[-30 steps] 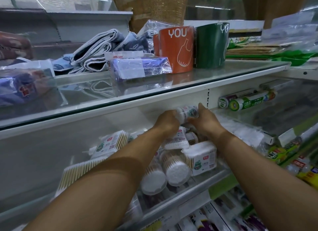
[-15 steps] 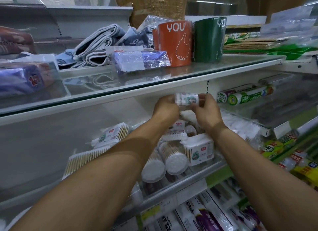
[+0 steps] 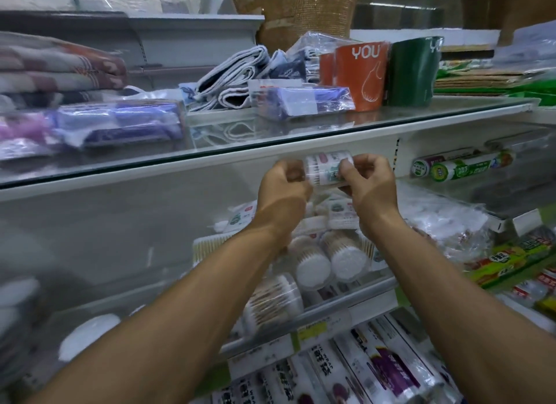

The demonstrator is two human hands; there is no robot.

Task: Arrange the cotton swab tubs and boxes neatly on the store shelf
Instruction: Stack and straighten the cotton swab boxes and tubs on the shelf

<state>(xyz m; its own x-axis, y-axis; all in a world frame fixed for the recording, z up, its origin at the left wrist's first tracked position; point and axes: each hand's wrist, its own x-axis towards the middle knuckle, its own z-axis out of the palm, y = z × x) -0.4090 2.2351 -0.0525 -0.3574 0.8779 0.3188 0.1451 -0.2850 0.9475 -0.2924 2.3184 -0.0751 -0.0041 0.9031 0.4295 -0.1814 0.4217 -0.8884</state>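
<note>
Below the glass shelf point(image 3: 301, 138), left hand point(image 3: 284, 182) and right hand point(image 3: 368, 182), grips clamped, hold a swab tub point(image 3: 323, 169) sideways.

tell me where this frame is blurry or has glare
Head view: motion blur smears the purple packs at left and the swab tubs below; the glass shelf mirrors the goods on it; wide-angle bowing curves the edges; the held tub stays fairly readable.
</note>
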